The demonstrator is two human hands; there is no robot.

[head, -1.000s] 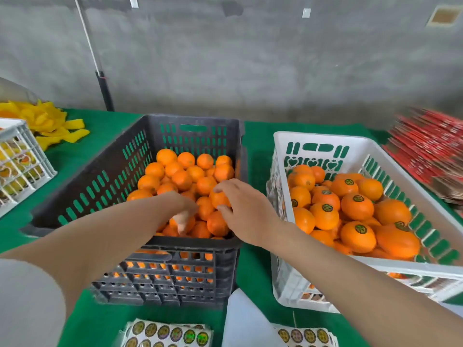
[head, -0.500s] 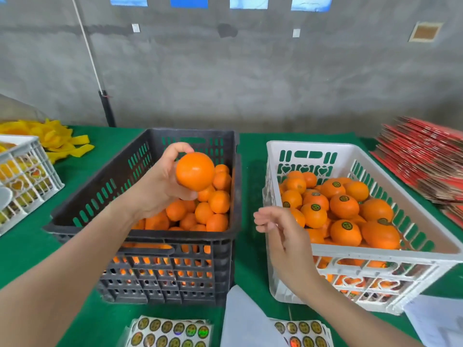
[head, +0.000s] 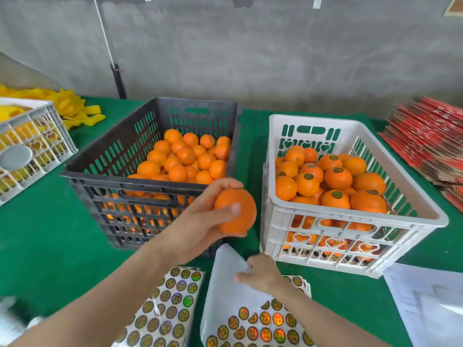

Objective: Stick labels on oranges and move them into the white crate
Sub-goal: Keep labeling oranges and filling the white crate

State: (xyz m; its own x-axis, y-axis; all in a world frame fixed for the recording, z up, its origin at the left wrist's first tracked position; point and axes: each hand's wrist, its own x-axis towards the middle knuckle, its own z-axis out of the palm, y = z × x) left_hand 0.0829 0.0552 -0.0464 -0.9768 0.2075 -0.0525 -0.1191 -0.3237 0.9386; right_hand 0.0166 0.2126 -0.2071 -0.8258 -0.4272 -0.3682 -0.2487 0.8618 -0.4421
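Orange held ready for labelling.
The left hand (head: pixel 198 224) grips the orange (head: pixel 238 216) in front of the dark crate (head: pixel 125 181), beside the white crate (head: pixel 350 212), probably to present a bare face. The right hand (head: pixel 261 271) rests on the label sheet (head: pixel 250 321); whether its fingers pinch a label cannot be told.

Left arm: bare forearm (head: pixel 112 291) angled up from lower left | left hand (head: pixel 200 221) raised, fingers and thumb wrapped round a round, glossy orange fruit (head: pixel 238 216) | right forearm (head: pixel 325 314) from lower right | right hand (head: pixel 263 272) low, knuckles up — thumb and fingertips pinching a curled white paper sheet (head: pixel 225 284)
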